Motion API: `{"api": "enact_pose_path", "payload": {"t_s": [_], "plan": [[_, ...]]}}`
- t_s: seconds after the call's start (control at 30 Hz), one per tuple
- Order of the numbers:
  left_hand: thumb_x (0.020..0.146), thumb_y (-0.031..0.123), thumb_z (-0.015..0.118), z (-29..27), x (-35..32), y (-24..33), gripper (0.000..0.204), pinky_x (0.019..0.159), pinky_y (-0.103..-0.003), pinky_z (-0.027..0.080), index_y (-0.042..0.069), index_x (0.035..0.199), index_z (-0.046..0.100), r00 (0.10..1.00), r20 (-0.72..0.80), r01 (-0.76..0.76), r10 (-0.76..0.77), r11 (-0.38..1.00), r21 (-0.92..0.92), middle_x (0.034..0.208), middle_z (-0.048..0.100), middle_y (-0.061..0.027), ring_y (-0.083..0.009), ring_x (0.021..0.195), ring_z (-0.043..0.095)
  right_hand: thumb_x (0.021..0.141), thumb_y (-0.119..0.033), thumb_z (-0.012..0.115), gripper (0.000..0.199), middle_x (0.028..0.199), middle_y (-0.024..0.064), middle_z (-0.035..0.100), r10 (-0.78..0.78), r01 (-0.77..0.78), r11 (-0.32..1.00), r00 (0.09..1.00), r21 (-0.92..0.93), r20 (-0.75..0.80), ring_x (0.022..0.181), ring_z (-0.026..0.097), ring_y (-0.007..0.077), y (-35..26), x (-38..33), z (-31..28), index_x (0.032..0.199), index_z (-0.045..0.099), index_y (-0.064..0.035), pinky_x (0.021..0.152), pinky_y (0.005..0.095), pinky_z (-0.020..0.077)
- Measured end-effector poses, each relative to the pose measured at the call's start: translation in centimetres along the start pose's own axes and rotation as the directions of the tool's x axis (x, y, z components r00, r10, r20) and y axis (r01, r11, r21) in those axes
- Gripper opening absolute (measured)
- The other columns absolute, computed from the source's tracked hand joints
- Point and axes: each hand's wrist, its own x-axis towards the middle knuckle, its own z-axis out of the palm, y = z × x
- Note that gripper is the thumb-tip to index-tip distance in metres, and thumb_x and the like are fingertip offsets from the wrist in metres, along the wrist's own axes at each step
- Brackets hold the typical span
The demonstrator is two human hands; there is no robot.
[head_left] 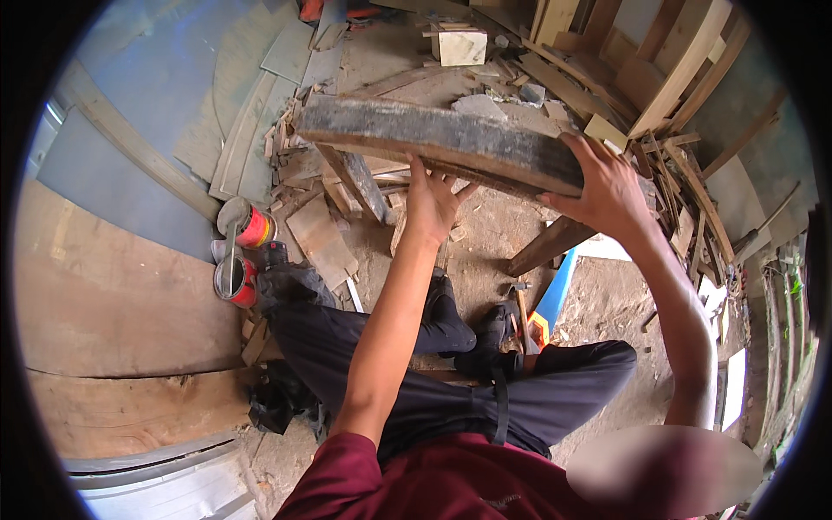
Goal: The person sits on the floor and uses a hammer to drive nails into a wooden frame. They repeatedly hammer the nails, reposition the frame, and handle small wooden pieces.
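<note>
A low wooden bench (442,128) with a dark, weathered top stands in front of me, its legs slanting down to the ground. Around its right end my right hand (602,186) is closed, fingers over the top and thumb along the near side. My left hand (433,206) is at the near lower edge, left of the middle. Its fingers are spread and the thumb points up against the wood. Below the bench, near my feet, lie a hammer (522,312) and a handsaw (557,290) with a blue blade and an orange handle.
Two red paint cans (253,227) (241,282) stand at the left beside a large wooden board (130,286). Scrap wood (321,238) litters the ground around the bench. Timber planks (685,69) lean at the back right. A pale wooden block (459,48) sits farther back.
</note>
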Motion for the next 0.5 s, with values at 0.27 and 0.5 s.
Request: {"api": "enact_pose_path", "payload": {"t_s": [0.27,0.5], "plan": [[0.099,0.067,0.033,1.3,-1.7,-0.5,0.082,0.114,-0.065,0.029,0.016,0.157,0.007,0.997,-0.064,-0.046,0.041,0.995,-0.089,0.162,0.012,-0.0147,-0.0346,0.151,0.010,0.071,-0.043,0.084,0.085,0.116,0.0160,0.060,0.096,-0.104,0.993,0.988,-0.059,-0.118,0.110,0.060,0.0337,1.0,-3.9,-0.3,0.139,0.047,-0.0088,0.100,0.0469,0.0430],[0.098,0.062,0.044,-0.4,1.1,0.3,0.091,0.114,-0.062,0.032,0.009,0.157,0.000,0.993,-0.027,-0.119,0.117,0.984,-0.129,0.163,0.004,-0.0194,-0.0342,0.151,0.008,0.071,-0.038,0.086,0.083,0.126,0.0209,0.059,0.433,-0.431,0.898,0.830,0.088,-0.353,0.117,0.058,0.0368,3.6,-11.2,-2.7,0.137,0.048,-0.0043,0.100,0.0483,0.0456]]}}
